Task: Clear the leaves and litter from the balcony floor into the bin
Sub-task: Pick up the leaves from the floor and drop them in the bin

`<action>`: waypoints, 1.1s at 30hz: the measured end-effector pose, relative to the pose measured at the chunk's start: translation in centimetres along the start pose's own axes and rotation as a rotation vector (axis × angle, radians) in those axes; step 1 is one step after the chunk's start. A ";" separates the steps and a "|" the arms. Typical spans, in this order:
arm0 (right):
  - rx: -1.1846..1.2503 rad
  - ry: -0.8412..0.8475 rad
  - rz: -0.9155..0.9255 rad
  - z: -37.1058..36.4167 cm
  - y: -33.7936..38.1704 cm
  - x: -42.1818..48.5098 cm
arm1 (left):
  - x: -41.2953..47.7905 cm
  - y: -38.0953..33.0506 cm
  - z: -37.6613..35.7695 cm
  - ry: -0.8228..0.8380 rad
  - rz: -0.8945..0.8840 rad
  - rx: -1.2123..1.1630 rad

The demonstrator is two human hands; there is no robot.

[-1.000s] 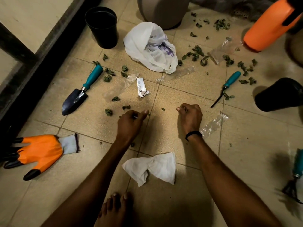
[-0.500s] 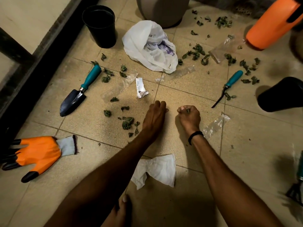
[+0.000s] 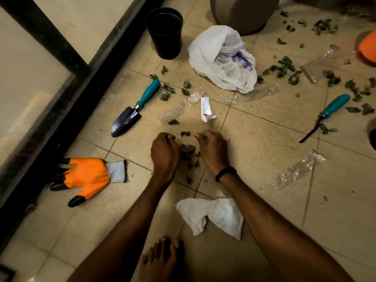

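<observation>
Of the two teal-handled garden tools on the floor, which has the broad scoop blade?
The trowel left of the white plastic bag; the weeder on the right ends in a thin dark prong.

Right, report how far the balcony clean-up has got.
Done: little. Nothing is visibly binned, and the inside of the beige round container, presumably the bin, is out of view. In hand: left hand and right hand flank a small pile of green leaves, with the right fingers pinching some. Left: scattered green leaves, clear plastic wrapper, crumpled white tissue, white paper scrap.
</observation>
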State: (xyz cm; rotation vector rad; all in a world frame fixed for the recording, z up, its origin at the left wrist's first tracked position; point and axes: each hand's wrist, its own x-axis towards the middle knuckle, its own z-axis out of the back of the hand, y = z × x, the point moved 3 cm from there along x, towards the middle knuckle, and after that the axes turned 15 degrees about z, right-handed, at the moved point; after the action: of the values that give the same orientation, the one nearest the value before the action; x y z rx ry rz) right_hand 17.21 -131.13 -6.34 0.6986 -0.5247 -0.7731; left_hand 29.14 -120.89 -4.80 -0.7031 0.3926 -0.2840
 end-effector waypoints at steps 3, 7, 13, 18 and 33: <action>-0.069 0.088 0.088 -2.7 1.7 1.5 | 1.0 1.5 0.5 -0.071 -0.034 0.085; -0.161 0.220 0.147 -4.9 2.5 2.7 | 1.1 2.5 0.0 -0.007 -0.022 0.161; -0.067 0.081 0.022 -3.5 2.5 3.5 | 2.5 2.1 -0.3 -0.007 0.071 0.163; -0.119 0.147 0.143 -4.9 3.7 5.2 | 4.0 2.1 0.4 -0.014 0.132 0.182; 0.219 0.119 -0.141 -1.3 2.6 1.0 | 2.9 4.3 3.0 0.127 0.022 -0.151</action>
State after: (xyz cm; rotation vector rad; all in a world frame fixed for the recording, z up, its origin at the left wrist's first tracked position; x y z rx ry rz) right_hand 19.85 -130.09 -5.12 0.9874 -0.4592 -0.8069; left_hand 33.58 -117.20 -6.37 -0.8302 0.5462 -0.2806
